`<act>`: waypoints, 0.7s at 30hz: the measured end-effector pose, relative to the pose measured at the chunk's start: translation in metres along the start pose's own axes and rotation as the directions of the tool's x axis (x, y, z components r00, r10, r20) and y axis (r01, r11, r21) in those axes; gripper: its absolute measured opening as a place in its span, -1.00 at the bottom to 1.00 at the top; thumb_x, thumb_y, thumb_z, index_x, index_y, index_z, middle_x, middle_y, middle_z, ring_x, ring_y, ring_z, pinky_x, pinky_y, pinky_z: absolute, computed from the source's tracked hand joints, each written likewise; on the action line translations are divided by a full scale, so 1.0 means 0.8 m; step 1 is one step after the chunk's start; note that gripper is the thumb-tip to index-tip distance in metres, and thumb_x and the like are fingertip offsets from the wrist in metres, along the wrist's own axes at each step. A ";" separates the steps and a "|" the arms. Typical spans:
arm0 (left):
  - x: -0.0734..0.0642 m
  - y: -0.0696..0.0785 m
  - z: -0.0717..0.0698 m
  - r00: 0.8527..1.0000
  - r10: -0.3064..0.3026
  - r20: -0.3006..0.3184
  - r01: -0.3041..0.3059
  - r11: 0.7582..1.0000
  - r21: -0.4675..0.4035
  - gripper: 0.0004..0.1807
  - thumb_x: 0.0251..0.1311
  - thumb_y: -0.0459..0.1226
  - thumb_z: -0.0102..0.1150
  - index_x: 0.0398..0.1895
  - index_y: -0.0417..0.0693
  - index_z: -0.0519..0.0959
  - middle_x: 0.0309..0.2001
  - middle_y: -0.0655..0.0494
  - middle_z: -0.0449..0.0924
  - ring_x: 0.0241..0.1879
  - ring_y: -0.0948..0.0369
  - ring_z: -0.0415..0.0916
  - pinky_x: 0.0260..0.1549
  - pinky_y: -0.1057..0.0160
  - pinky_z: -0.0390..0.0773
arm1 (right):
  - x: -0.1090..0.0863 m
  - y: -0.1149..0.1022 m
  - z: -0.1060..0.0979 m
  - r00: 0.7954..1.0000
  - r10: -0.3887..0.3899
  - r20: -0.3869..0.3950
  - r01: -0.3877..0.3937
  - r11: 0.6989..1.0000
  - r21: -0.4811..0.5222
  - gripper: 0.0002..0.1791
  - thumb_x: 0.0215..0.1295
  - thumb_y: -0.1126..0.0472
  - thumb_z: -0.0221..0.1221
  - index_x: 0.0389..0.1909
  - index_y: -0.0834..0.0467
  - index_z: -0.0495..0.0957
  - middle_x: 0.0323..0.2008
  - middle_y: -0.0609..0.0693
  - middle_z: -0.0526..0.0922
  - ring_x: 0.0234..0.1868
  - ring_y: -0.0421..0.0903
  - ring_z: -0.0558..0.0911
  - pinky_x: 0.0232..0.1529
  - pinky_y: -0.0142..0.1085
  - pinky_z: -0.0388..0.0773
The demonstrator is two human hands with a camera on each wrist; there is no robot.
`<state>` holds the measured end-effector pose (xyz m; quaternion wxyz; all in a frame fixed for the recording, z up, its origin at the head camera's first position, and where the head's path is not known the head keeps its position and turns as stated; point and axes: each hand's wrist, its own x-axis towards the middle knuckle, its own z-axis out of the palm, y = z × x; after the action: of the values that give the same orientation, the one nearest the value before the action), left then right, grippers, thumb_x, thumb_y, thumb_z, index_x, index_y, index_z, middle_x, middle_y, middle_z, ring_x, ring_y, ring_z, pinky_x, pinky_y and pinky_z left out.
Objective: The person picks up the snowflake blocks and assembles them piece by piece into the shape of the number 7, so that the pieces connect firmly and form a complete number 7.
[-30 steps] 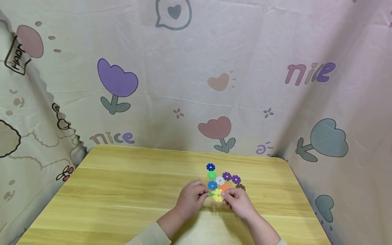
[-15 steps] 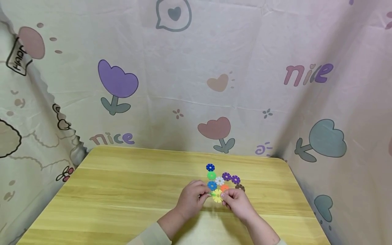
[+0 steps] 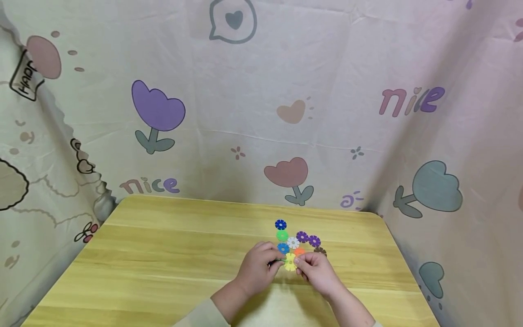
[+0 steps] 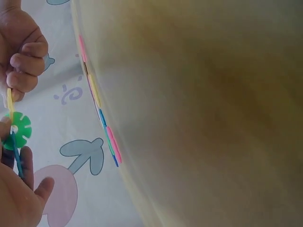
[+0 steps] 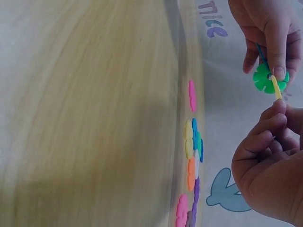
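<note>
In the head view, my left hand [image 3: 258, 268] and right hand [image 3: 319, 271] meet above the table. The left thumb and fingers pinch a green slotted interlocking disc [image 5: 262, 81], which carries a blue disc [image 4: 18, 163] seen nearly edge-on. Between thumb and forefinger, my right hand pinches a yellow disc [image 3: 290, 264] by its edge. At the green disc's centre, the yellow disc's rim meets it crosswise in both wrist views. From the head, the green disc shows only as a thin edge, and the left fingers hide most of the blue one.
Several loose discs lie flat just beyond the hands, among them dark blue [image 3: 280, 225], light green [image 3: 282, 235], white [image 3: 293, 242], purple [image 3: 302, 237] and brown [image 3: 320, 250]. A pink disc [image 5: 191, 95] shows edge-on. The wooden table [image 3: 163, 254] ends at a printed cloth [image 3: 229, 91].
My left hand has shifted slightly right, closer to the yellow disc, and less of the green disc shows from the head. The right hand stays nearly still, still pinching the yellow disc.
</note>
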<state>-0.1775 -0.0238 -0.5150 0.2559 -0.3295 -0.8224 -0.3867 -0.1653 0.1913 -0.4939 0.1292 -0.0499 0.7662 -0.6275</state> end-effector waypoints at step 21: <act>0.000 0.000 0.005 1.000 -0.004 0.030 0.001 0.995 0.104 -0.86 0.13 -0.29 0.53 -0.39 0.10 0.70 -0.28 0.35 0.68 -0.13 0.26 0.57 0.07 -0.09 0.53 | -0.001 0.011 0.002 0.996 -0.092 0.019 0.093 0.993 -0.079 -0.69 0.49 0.33 0.22 -0.30 0.58 0.56 -0.55 0.00 0.57 -0.59 -0.32 0.43 -0.52 -0.49 0.37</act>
<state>-0.1782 -0.0208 -0.5177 0.2599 -0.3205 -0.8456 -0.3388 -0.1636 0.1918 -0.5030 0.1037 -0.0950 0.7865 -0.6013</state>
